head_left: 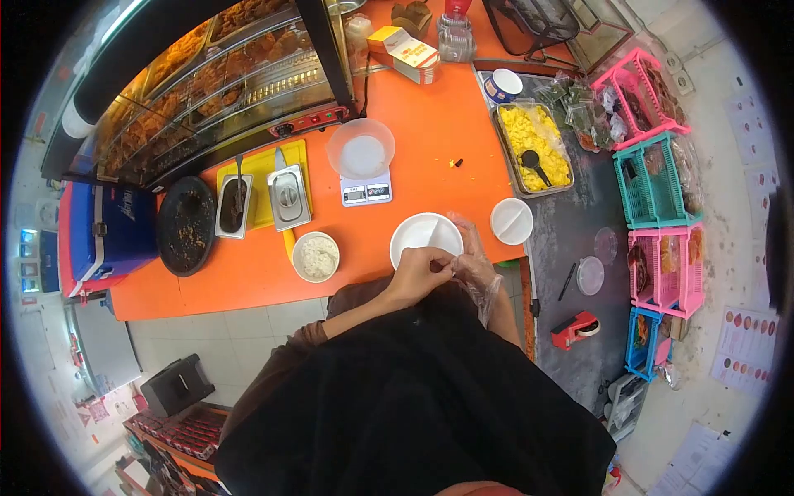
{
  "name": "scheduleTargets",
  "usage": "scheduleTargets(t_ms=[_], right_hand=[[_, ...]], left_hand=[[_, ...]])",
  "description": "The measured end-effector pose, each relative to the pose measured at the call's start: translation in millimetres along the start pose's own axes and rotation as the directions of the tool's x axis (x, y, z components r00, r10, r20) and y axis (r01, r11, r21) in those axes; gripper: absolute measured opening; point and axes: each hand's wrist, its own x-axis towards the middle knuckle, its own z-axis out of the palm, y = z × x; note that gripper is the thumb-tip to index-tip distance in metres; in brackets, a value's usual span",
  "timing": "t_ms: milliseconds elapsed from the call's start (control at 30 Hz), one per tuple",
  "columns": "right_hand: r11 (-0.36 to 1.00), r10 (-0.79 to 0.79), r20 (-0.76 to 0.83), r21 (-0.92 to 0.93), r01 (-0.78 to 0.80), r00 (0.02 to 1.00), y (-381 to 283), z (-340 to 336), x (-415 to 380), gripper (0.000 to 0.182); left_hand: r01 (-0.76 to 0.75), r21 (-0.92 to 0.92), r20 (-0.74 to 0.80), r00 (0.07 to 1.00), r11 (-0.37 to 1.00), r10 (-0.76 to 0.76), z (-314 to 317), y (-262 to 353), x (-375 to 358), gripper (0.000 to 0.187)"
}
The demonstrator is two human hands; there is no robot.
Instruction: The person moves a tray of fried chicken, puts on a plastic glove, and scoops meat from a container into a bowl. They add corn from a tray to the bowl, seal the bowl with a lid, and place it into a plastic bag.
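My left hand (420, 276) is bare, its fingers pinched together at the clear plastic glove (488, 289) on my right hand (472, 263). The right hand's fingers stretch forward inside the loose, wrinkled plastic. Just beyond both hands sits a white round bowl with a divider (411, 234), partly covered by the left hand. A second divided white bowl (512, 221) stands to the right at the counter's edge. To the left is a white bowl of rice (318, 256). A digital kitchen scale (366, 192) holds a translucent round container (361, 149).
A metal tray of yellow food (533, 140) holds a black spoon. Left are steel containers (289, 198) on a yellow board, a black round plate (184, 227) and a heated display case (231, 83). A red tape dispenser (576, 330) and plastic baskets (653, 178) are on the right.
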Motion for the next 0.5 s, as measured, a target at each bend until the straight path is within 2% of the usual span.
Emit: scheduleTargets(t_ms=[233,300,333,400,433,500], right_hand=[[0.996,0.041,-0.023,-0.076,-0.043,0.999,12.1,-1.2,2.8,0.064],[0.993,0.051,-0.035,-0.105,-0.055,0.998,14.1,-1.8,5.6,0.063],[0.991,0.062,-0.039,-0.114,-0.067,0.997,16.3,-2.6,6.5,0.063],[0.989,0.075,-0.051,-0.121,-0.08,0.996,21.6,-2.9,6.8,0.062],[0.988,0.085,-0.055,-0.124,-0.091,0.995,24.7,-2.9,5.2,0.062],[0.985,0.101,-0.069,-0.134,-0.109,0.993,32.2,-1.4,3.5,0.061]], left_hand=[[0.083,-0.011,0.018,0.996,0.997,-0.083,3.2,-13.2,-2.3,0.012],[-0.108,0.198,0.036,0.994,0.974,0.102,7.7,-29.6,-0.7,0.011],[-0.115,0.199,0.044,0.993,0.973,0.109,11.1,-38.4,1.5,0.011],[-0.322,0.557,0.172,0.947,0.766,0.272,16.0,-53.6,4.5,0.014],[-0.325,0.555,0.172,0.945,0.766,0.277,18.4,-60.0,4.6,0.014],[-0.266,0.779,0.254,0.962,0.568,0.101,21.9,-65.5,-2.2,0.014]])
